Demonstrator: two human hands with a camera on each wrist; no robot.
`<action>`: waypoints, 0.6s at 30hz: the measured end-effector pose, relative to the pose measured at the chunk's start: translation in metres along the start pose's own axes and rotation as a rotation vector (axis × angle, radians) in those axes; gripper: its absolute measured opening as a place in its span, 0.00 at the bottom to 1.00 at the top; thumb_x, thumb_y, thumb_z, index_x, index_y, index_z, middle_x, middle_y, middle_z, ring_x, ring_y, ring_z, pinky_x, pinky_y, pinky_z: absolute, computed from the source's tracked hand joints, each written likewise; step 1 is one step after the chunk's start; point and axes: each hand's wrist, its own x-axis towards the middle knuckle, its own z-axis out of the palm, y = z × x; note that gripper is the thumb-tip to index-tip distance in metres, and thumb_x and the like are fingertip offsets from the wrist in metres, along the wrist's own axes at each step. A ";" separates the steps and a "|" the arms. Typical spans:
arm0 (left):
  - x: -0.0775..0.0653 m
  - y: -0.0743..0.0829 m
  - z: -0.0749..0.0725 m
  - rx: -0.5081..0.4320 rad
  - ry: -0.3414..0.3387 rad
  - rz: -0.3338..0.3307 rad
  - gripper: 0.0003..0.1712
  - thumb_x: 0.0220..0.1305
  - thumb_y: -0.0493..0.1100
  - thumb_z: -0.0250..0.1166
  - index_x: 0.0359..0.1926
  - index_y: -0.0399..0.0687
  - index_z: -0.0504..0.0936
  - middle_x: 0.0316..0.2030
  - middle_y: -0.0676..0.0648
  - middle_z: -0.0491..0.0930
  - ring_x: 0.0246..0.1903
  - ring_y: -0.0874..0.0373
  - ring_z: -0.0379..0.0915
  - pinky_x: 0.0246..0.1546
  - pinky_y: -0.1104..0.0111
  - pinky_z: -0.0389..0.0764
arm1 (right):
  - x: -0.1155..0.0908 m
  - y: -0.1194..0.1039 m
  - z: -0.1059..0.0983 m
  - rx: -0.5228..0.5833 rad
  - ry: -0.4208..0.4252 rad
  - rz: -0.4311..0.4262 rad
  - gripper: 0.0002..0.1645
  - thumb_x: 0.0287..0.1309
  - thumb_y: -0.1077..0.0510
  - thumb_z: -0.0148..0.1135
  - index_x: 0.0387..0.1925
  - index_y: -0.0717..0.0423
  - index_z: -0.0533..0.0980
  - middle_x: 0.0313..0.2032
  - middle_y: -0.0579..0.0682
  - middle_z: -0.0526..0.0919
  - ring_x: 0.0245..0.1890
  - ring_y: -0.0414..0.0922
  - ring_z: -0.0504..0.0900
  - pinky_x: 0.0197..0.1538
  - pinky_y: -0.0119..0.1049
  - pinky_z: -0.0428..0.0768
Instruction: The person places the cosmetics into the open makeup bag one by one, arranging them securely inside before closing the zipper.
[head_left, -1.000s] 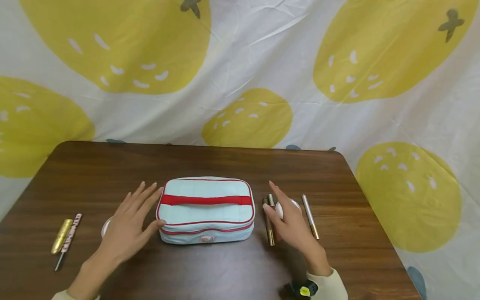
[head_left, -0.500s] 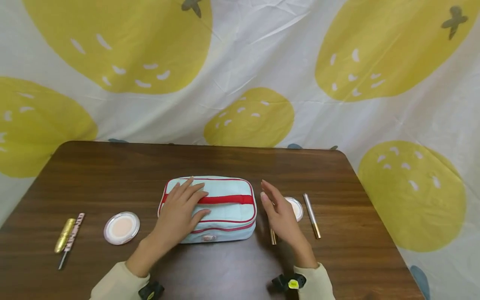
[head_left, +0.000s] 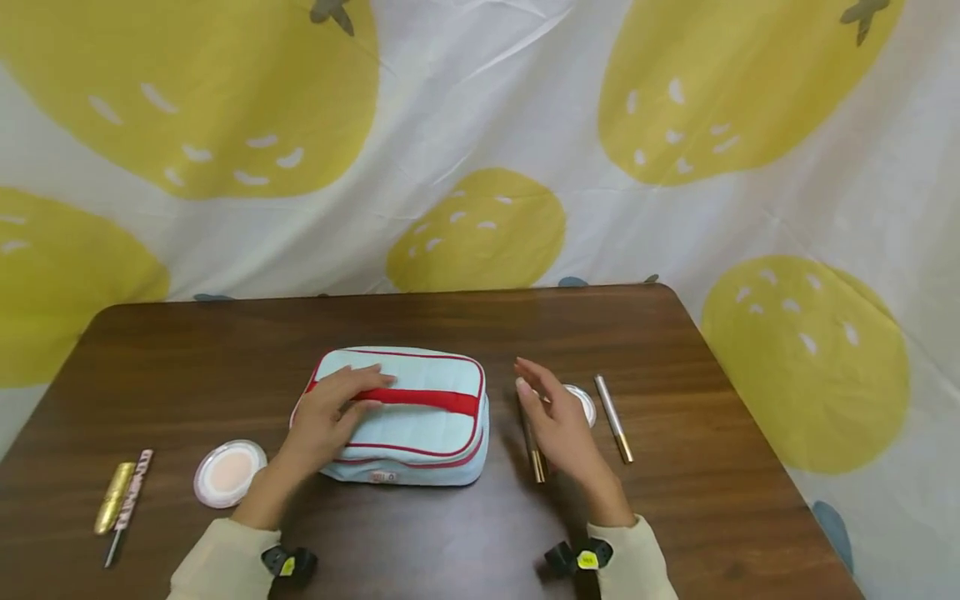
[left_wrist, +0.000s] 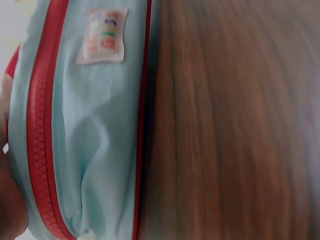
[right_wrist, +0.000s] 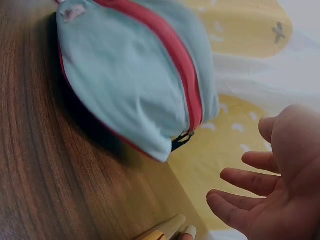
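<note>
Since the first earlier head frame, the left hand (head_left: 322,425) has moved from beside the bag (head_left: 408,432) onto its lid, at the red handle (head_left: 423,400); this probably means that the bag is now the thing worked upon. In this head view the bag sits on the worktop (head_left: 420,542), between both hands. I cannot tell if the left grip clasps the handle. The right hand (head_left: 562,425) is relaxed and holds nothing, above a brown tube (head_left: 535,454) and a white round case (head_left: 586,404), partly covering both; these could hinder if the bag slides there. A silver pen (head_left: 613,419) lies beyond. To the left are another round case (head_left: 228,475), a gold tube (head_left: 115,498) and a patterned pen (head_left: 132,493). In the left wrist view, the red zip (left_wrist: 40,125) looks closed. In the right wrist view, a black zip pull (right_wrist: 183,140) hangs at the bag's end, apart from the right hand.
</note>
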 end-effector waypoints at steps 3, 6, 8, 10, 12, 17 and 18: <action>-0.003 -0.003 -0.007 -0.118 0.000 0.039 0.23 0.47 0.25 0.69 0.47 0.41 0.82 0.46 0.44 0.83 0.53 0.45 0.75 0.60 0.53 0.64 | 0.002 -0.001 0.002 -0.007 -0.009 -0.004 0.22 0.70 0.55 0.52 0.60 0.61 0.71 0.55 0.62 0.77 0.57 0.51 0.75 0.56 0.46 0.74; -0.005 -0.003 -0.011 -0.228 0.002 0.076 0.25 0.43 0.19 0.67 0.46 0.38 0.81 0.44 0.41 0.83 0.53 0.44 0.74 0.61 0.59 0.65 | 0.000 -0.001 0.003 -0.038 -0.022 0.009 0.21 0.69 0.54 0.53 0.57 0.61 0.74 0.53 0.58 0.79 0.54 0.49 0.77 0.53 0.46 0.76; -0.006 -0.001 -0.013 -0.269 0.005 0.085 0.26 0.42 0.16 0.66 0.45 0.36 0.81 0.44 0.39 0.82 0.53 0.43 0.74 0.60 0.63 0.66 | -0.003 -0.001 0.004 -0.059 -0.033 0.026 0.20 0.69 0.54 0.54 0.56 0.60 0.75 0.52 0.55 0.80 0.53 0.47 0.78 0.51 0.46 0.77; -0.006 0.003 -0.015 -0.291 0.007 0.082 0.26 0.41 0.15 0.64 0.45 0.34 0.80 0.44 0.37 0.82 0.53 0.42 0.74 0.60 0.63 0.65 | -0.005 0.001 0.006 -0.060 -0.046 0.043 0.19 0.68 0.54 0.55 0.55 0.59 0.76 0.52 0.53 0.81 0.53 0.45 0.78 0.51 0.45 0.77; -0.005 0.009 -0.017 -0.295 0.018 0.076 0.26 0.41 0.15 0.64 0.44 0.32 0.80 0.43 0.36 0.82 0.53 0.41 0.74 0.61 0.62 0.65 | -0.006 0.002 0.009 -0.048 -0.065 0.048 0.19 0.68 0.54 0.56 0.55 0.59 0.77 0.52 0.51 0.81 0.52 0.44 0.78 0.51 0.44 0.77; -0.001 0.020 -0.020 -0.325 0.042 0.092 0.25 0.40 0.15 0.63 0.44 0.32 0.79 0.43 0.36 0.82 0.53 0.42 0.74 0.63 0.58 0.62 | -0.004 0.007 0.018 0.005 -0.112 0.040 0.18 0.67 0.56 0.56 0.56 0.56 0.76 0.53 0.47 0.80 0.52 0.41 0.78 0.52 0.40 0.76; -0.001 0.020 -0.019 -0.328 0.040 0.101 0.25 0.41 0.16 0.64 0.44 0.33 0.79 0.43 0.37 0.82 0.53 0.43 0.74 0.63 0.58 0.62 | -0.004 0.008 0.019 0.013 -0.115 0.039 0.18 0.67 0.56 0.56 0.56 0.55 0.76 0.53 0.46 0.80 0.52 0.41 0.78 0.52 0.39 0.76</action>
